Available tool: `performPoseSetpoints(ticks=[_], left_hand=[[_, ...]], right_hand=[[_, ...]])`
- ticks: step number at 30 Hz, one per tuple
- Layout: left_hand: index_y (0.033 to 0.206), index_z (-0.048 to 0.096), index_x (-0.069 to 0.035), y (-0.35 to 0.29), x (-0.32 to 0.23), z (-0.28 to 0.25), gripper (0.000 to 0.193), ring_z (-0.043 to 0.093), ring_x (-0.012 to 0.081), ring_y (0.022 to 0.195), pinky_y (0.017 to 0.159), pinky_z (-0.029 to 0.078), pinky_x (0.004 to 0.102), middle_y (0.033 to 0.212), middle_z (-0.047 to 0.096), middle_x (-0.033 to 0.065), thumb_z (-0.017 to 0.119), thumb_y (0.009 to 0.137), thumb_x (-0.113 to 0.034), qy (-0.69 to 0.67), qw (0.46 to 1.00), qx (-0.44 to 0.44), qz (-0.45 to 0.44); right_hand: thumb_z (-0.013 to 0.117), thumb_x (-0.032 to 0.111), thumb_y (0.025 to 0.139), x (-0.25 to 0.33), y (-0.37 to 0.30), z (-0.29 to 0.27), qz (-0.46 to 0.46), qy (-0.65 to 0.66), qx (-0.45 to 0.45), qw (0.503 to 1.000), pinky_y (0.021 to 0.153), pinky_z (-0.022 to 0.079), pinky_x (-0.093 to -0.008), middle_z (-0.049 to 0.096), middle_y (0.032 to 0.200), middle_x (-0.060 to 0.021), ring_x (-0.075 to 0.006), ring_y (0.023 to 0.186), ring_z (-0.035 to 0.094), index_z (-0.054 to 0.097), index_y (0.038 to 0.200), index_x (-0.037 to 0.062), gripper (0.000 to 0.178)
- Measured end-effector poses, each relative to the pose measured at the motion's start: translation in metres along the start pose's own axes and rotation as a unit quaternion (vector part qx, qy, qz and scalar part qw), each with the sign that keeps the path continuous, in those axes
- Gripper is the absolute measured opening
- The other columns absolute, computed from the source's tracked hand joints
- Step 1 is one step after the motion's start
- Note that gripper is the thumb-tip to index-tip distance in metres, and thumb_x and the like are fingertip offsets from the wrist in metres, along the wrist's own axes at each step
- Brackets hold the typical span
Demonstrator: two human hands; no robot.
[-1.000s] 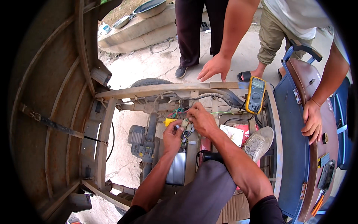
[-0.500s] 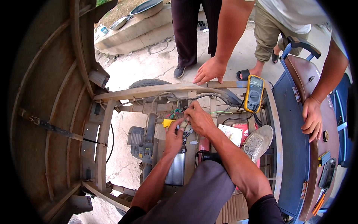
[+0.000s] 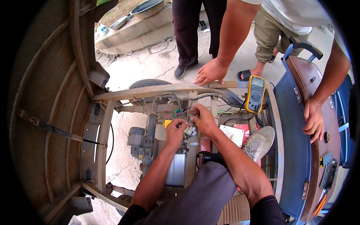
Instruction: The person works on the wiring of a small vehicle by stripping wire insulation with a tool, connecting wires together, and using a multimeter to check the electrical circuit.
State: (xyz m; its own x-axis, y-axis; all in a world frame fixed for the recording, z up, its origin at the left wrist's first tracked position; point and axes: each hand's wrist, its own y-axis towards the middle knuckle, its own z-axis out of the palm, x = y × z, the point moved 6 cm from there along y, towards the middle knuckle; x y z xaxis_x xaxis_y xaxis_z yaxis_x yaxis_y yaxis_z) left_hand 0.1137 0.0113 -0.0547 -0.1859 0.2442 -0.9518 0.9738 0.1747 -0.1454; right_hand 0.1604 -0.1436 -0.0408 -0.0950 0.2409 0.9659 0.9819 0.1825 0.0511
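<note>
Left hand point(image 3: 177, 132) and right hand point(image 3: 205, 120) have moved apart. Their fingers bend; I cannot tell if they pinch anything. White plugs point(image 3: 190, 131) sit near both, just past the silver box point(image 3: 176, 170). Wires point(image 3: 177, 113) lie farther past it. Past it to the right, well apart, is a yellow meter point(image 3: 256, 95).

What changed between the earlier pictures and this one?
The left hand and right hand have drawn slightly apart, fingertips no longer meeting; what either holds is unclear. A co-worker's hand has come down to the frame rail. The yellow multimeter and shoe stayed put.
</note>
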Motion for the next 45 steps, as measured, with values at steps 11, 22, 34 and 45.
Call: performPoseSetpoints(ticks=[11, 22, 34, 45], left_hand=[[0.099, 0.069, 0.000, 0.003, 0.016, 0.001, 0.012, 0.057, 0.0074, 0.075, 0.068, 0.045, 0.0227, 0.086, 0.065, 0.0009, 0.065, 0.088, -0.004, -0.139, 0.987, -0.004, -0.075], [0.102, 0.067, -0.001, 0.004, 0.018, -0.001, 0.014, 0.057, 0.0075, 0.077, 0.067, 0.046, 0.0226, 0.088, 0.065, 0.0013, 0.063, 0.090, -0.003, -0.157, 0.986, -0.028, -0.056], [0.101, 0.065, -0.005, 0.003, 0.009, -0.003, 0.012, 0.059, 0.0091, 0.085, 0.077, 0.048, 0.0245, 0.093, 0.064, 0.0006, 0.065, 0.090, -0.005, -0.256, 0.956, 0.047, -0.135], [0.111, 0.066, -0.002, 0.005, 0.019, -0.015, 0.018, 0.060, 0.0113, 0.091, 0.084, 0.048, 0.0267, 0.100, 0.067, 0.0030, 0.062, 0.095, -0.009, -0.203, 0.968, 0.103, -0.106]], right_hand=[[0.077, 0.015, 0.076, -0.008, -0.003, 0.004, 0.059, -0.078, 0.023, 0.995, 0.085, 0.050, -0.0394, 0.058, 0.097, -0.0164, -0.0320, 0.092, 0.061, 0.073, 0.096, 0.0054, 0.023], [0.079, 0.021, 0.075, -0.006, -0.006, 0.007, 0.097, -0.065, 0.019, 0.993, 0.088, 0.048, -0.0400, 0.055, 0.101, -0.0163, -0.0327, 0.098, 0.058, 0.073, 0.096, 0.0088, 0.025], [0.077, 0.017, 0.076, -0.005, -0.007, 0.006, 0.099, -0.064, 0.007, 0.993, 0.087, 0.048, -0.0395, 0.054, 0.100, -0.0147, -0.0315, 0.096, 0.058, 0.072, 0.094, 0.0111, 0.020], [0.077, 0.017, 0.075, -0.008, -0.008, 0.011, 0.073, -0.052, 0.050, 0.995, 0.083, 0.048, -0.0378, 0.052, 0.096, -0.0130, -0.0281, 0.093, 0.057, 0.075, 0.086, 0.0090, 0.014]])
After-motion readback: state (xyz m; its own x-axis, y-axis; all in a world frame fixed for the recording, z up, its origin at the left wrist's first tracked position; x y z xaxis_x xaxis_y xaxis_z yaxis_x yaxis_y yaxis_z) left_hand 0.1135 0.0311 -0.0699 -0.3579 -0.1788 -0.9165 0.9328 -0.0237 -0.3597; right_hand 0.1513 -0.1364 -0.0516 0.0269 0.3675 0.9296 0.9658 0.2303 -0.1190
